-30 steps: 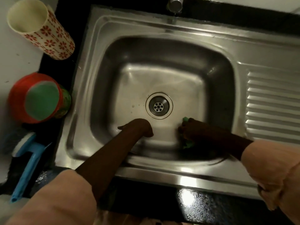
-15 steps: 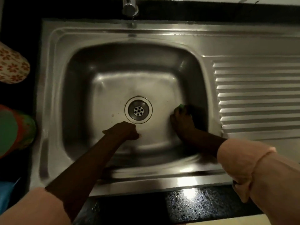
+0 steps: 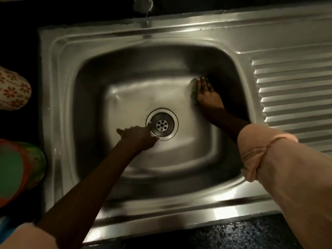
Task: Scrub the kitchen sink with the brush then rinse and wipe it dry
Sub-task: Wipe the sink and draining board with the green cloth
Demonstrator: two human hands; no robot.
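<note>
The steel sink (image 3: 59, 108) fills the middle of the frame, and at the right side of its basin floor the right hand (image 3: 206, 95) presses down with fairly straight fingers on a green scrub pad (image 3: 193, 90) (only its edge shows from under the hand). The left hand (image 3: 138, 136) rests at the lower left rim of the drain (image 3: 162, 125), fingers loosely bent, holding nothing. A faucet (image 3: 142, 4) hangs at top centre; a flowered cup (image 3: 12, 88) and a red-and-green container (image 3: 19, 169) sit at the left edge.
</note>
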